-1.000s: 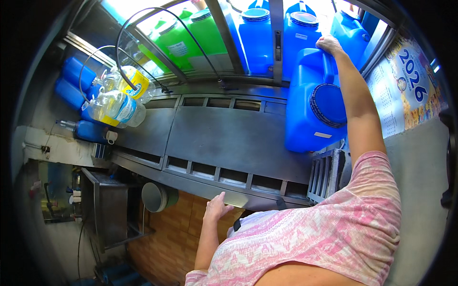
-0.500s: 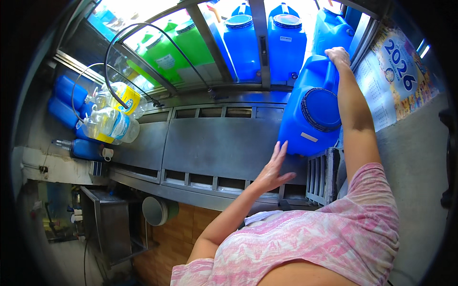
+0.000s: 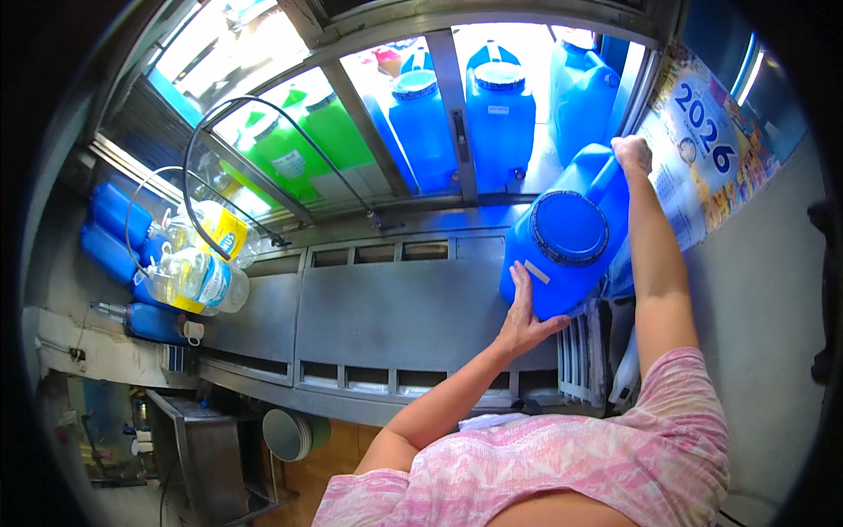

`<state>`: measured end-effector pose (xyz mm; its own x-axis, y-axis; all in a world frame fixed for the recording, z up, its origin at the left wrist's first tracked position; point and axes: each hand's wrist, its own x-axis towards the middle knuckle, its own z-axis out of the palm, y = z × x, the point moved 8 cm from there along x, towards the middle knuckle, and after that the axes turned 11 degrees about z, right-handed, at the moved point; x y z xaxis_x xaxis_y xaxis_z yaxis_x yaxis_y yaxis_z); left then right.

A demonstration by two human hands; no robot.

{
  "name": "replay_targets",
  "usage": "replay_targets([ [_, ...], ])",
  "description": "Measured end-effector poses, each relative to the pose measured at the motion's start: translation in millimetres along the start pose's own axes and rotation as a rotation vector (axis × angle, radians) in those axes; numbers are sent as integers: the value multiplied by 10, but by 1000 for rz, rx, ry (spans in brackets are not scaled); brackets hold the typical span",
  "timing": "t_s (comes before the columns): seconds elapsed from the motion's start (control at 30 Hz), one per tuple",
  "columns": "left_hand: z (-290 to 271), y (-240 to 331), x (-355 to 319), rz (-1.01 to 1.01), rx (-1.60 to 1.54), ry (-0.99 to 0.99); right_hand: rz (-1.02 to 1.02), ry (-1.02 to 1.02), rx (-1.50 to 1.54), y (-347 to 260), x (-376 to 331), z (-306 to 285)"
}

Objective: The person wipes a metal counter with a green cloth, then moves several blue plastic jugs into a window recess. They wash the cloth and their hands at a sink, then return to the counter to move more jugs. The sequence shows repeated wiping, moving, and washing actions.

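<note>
A large blue plastic jug (image 3: 555,279) with a round blue screw cap leans over the right end of the steel counter (image 3: 386,312). Its cap faces toward me and its handle points up and away. My right hand (image 3: 634,156) is closed round the far end of that handle, arm stretched out. Against the jug's near left side lies my left hand (image 3: 525,323), with the fingers spread and the thumb near the lower edge. The jug's underside is hidden from view.
Other blue jugs (image 3: 500,114) and green jugs (image 3: 338,132) stand behind the window frame. At left are clear bottles (image 3: 206,283), thin hoses (image 3: 187,189) and blue containers (image 3: 156,322). A grey slatted piece (image 3: 575,356) sits below the jug; a calendar (image 3: 694,149) hangs at right.
The jug has shifted slightly nearer and tilted, its cap turning more toward me. My left hand has moved in from the jug's edge onto its side. My right hand keeps the handle.
</note>
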<state>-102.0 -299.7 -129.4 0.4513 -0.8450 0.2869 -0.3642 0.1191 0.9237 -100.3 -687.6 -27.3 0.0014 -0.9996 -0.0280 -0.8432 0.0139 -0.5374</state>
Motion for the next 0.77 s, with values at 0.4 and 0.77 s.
replay_targets([
  [0.4, 39, 56, 36, -45, -48, -60, -71, -16, -17, -172, 324, 184],
  [0.77, -997, -1329, -1533, -603, 279, -362, -505, 270, -502, -897, -498, -179],
])
